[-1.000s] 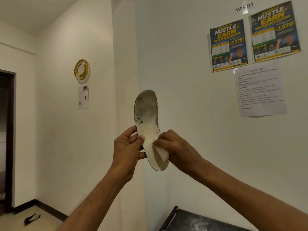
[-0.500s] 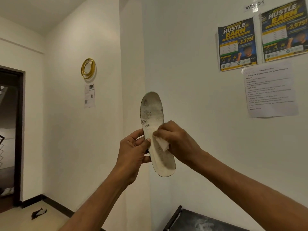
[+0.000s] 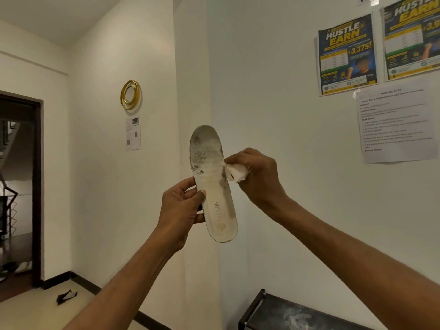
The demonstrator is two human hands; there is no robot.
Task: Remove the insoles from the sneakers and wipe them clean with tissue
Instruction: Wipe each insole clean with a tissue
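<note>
A worn white insole [image 3: 212, 184] stands upright in front of the wall, toe end up, with grey dirt and flaked patches on its upper half and a faint "FASHION" print near the heel. My left hand [image 3: 182, 210] pinches its left edge at mid-length. My right hand [image 3: 256, 177] holds a crumpled white tissue [image 3: 235, 173] against the insole's right edge, just above the middle. No sneaker is in view.
A dark shelf or rack top [image 3: 292, 313] sits low at the right against the wall. Posters [image 3: 347, 53] and a printed sheet [image 3: 395, 122] hang on the right wall. A dark doorway [image 3: 19, 186] opens at left; a small black scrap [image 3: 65, 297] lies on the floor.
My right hand has moved the tissue up the insole, from the heel area to the right edge above the middle. The heel print is now uncovered. My left hand keeps its hold.
</note>
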